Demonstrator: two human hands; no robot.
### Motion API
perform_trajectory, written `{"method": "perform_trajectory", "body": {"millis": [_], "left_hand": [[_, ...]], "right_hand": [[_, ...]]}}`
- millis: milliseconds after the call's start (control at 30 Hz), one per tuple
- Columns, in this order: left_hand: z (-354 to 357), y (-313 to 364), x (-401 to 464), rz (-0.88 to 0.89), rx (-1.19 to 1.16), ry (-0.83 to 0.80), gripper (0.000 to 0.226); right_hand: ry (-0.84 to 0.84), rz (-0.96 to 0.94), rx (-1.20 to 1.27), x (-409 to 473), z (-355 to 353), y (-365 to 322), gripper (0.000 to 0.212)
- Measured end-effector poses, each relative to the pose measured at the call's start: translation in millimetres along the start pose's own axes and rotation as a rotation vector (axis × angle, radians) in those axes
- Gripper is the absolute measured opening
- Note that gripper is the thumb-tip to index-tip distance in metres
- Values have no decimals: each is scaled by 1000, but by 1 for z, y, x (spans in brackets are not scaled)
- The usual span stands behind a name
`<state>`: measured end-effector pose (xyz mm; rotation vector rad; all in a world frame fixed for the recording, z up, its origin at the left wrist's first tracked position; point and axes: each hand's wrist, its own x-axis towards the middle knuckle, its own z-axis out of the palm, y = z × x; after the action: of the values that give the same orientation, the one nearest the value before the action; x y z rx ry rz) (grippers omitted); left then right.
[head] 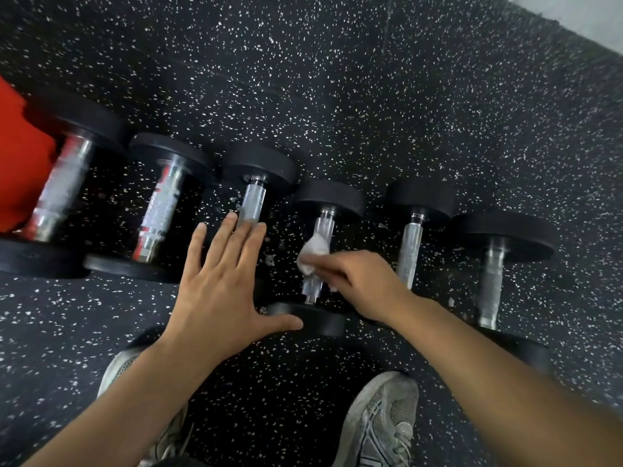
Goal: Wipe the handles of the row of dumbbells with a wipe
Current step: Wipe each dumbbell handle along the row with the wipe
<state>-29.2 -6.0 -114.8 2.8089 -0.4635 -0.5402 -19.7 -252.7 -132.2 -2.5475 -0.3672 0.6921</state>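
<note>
Nearest the camera, two grey mesh sneakers — the left shoe [124,375] and the right shoe [381,423] — are standing on the black speckled rubber floor [371,96]. No brand name or other writing is readable on the shoes or on any weight.

Above them, the left hand [215,281] is lying flat with fingers straight and spread, grasping nothing; it is covering the near end of the third dumbbell handle [253,203], counting from the left, and its thumb is reaching toward the near plate [313,318] of the fourth dumbbell.

The right hand [357,281] is pinching a crumpled white wipe [313,254] and pressing it against the fourth handle [323,227], at about mid-length.

Six dumbbells are lying side by side in a row, handles pointing away from the person: the first handle [59,193] and second handle [158,210] on the left, the fifth handle [409,251] and sixth handle [492,281] on the right.

At the far left edge, a red object [17,146] is sitting partly behind the first dumbbell — what it is cannot be told.
</note>
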Motion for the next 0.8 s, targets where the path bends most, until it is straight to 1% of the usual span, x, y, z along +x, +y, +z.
{"method": "perform_trajectory", "body": {"millis": [67,100,133,167,200,300,367,467,533,633,667,700,733,800], "left_hand": [[1,1,0,3,8,-3,142],[1,2,1,6,11,-2,142],[1,4,1,12,12,0,142],[0,6,1,20,8,2,141],[0,8,1,32,2,4,141],[2,20,0,87,-8,11,137],[4,27,-2,123,-8,17,135],[7,26,-3,127,-36,46,131],[8,22,-2,115,-36,59,127],[10,21,-2,106,-3,54,125],[11,22,-1,104,1,52,125],[12,23,-1,102,0,51,125],[12,23,-1,101,-2,53,125],[13,24,-1,101,-5,56,125]], "right_hand": [[-140,-50,-69,-6,3,-3,41],[-185,-58,-84,-6,1,-3,40],[-191,-59,-88,-5,-2,-4,40],[-154,-54,-72,-3,-6,-4,40],[-79,-32,-35,-1,-11,-2,40],[191,89,110,11,-21,5,34],[239,149,109,17,-22,7,32],[161,159,16,12,-19,12,32],[34,120,-72,0,-21,13,34],[-208,62,-159,-15,-26,0,37],[-262,44,-173,-16,-25,-3,37],[-284,32,-164,-14,-25,-4,37],[-263,38,-129,-12,-25,-4,37],[-99,107,-15,-7,-30,4,36]]}}
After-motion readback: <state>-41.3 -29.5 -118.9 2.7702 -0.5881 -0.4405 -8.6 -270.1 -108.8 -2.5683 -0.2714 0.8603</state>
